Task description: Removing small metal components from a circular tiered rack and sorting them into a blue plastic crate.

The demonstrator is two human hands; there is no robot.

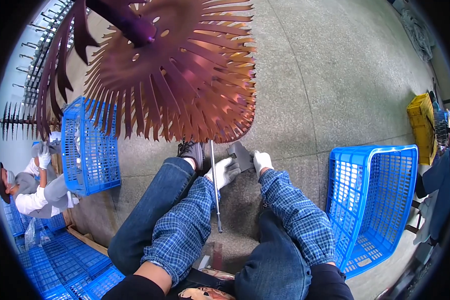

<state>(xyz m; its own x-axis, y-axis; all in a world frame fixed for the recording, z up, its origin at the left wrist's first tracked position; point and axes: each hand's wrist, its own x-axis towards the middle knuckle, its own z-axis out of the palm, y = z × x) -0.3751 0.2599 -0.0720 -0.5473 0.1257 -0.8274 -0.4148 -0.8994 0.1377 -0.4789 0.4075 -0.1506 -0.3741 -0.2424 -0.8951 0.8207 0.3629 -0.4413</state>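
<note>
My left hand, in a white glove, is closed on the lower left edge of a small dark grey metal plate. My right hand, gloved in white too, pinches the plate's right side. Both forearms wear blue checked sleeves. A thin metal rod crosses in front of my left wrist. Just beyond my hands hangs a big bronze-purple rack of toothed metal discs on a dark shaft; its lower rim covers the floor behind the plate. Whether anything lies under the plate is hidden.
A blue plastic crate stands on its side at my right. Another blue crate is at the left, near a seated person in white gloves. More blue crates lie lower left. A yellow crate stands far right.
</note>
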